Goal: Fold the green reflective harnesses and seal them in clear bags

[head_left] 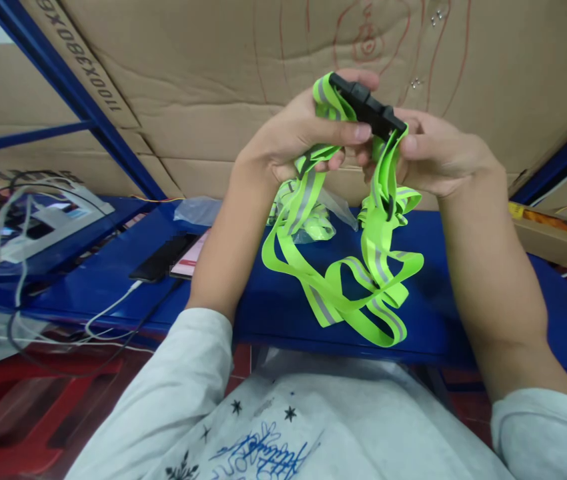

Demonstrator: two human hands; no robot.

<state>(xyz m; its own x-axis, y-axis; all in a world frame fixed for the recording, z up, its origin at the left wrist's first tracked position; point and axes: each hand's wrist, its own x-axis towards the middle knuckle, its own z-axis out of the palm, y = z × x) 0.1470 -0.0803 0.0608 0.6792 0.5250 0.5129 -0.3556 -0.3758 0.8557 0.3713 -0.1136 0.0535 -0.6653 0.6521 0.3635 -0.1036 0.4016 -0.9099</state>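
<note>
A black plastic buckle (368,107) is held up between my two hands, its halves joined in line. Neon-yellow reflective straps (303,203) with a grey stripe run from both of its ends and hang in loops down to the blue table. My left hand (308,123) is closed on the buckle's left end and the strap there, thumb laid along the front. At the other end my right hand (426,147) pinches the strap beside the buckle; some of its fingers are hidden behind. More bundled yellow straps (318,223) lie behind, partly in clear plastic.
A black phone (161,257) and a pink-screened phone (191,257) lie left of my forearm. Further left are a white power strip (53,220) and tangled cables. A cardboard box (553,233) sits at right, a red stool (28,413) below. Cardboard (203,80) backs the table.
</note>
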